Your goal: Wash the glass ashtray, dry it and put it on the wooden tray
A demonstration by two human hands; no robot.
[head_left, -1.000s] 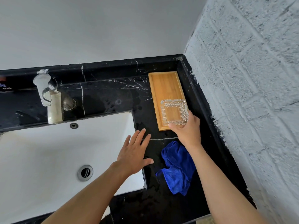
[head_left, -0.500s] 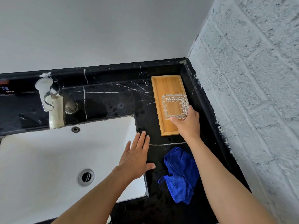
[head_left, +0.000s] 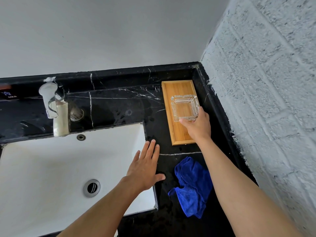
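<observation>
A square ribbed glass ashtray [head_left: 184,106] is over the middle of the wooden tray [head_left: 177,88], which lies on the black marble counter in the right corner. My right hand [head_left: 198,127] grips the ashtray's near right corner with thumb and fingers; I cannot tell whether the ashtray rests on the tray or hovers just above it. My left hand [head_left: 147,168] is flat with fingers spread at the sink's right rim, holding nothing.
A crumpled blue cloth [head_left: 191,185] lies on the wet black counter [head_left: 119,106] below the tray. The white sink [head_left: 51,168] with its drain [head_left: 92,187] fills the left. A chrome tap [head_left: 53,106] stands behind it. A rough white brick wall [head_left: 265,100] bounds the right.
My right hand has carried the ashtray from the tray's near end farther along it toward the wall. My left hand has stayed at the sink rim.
</observation>
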